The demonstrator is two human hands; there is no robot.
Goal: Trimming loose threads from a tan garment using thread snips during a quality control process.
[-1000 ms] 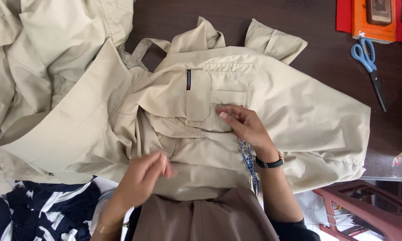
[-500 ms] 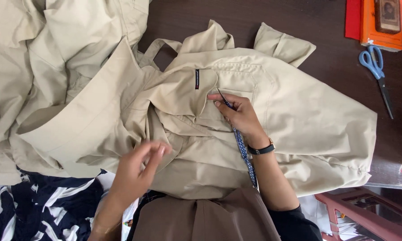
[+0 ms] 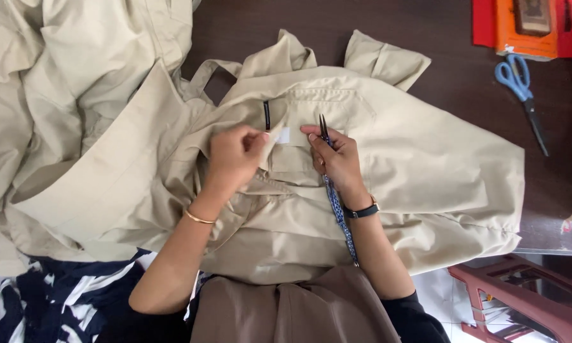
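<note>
A beige cotton garment (image 3: pixel 388 190) lies spread flat on the dark brown wooden worktop (image 3: pixel 451 57), its collar end pointing away from the person. Both forearms reach forward from the bottom edge of the view and converge on the upper middle of the garment.

The left hand (image 3: pixel 235 155) is bent at the wrist, knuckles up, with thumb and fingertips pinched on a small white label (image 3: pixel 283 134) sewn to the cloth just right of a narrow black tab (image 3: pixel 266 115). A thin gold bangle (image 3: pixel 199 218) circles the left wrist.

The right hand (image 3: pixel 337 159) rests palm-down on the cloth just right of the label, fingers curled around small dark thread snips (image 3: pixel 323 129) whose closed tips point away from the person. A black wristwatch (image 3: pixel 361 211) sits on the right wrist; a blue patterned lanyard (image 3: pixel 340 219) runs along the forearm.

Blue-handled scissors (image 3: pixel 521 89) lie well apart at the upper right, near an orange box (image 3: pixel 527 32).
</note>
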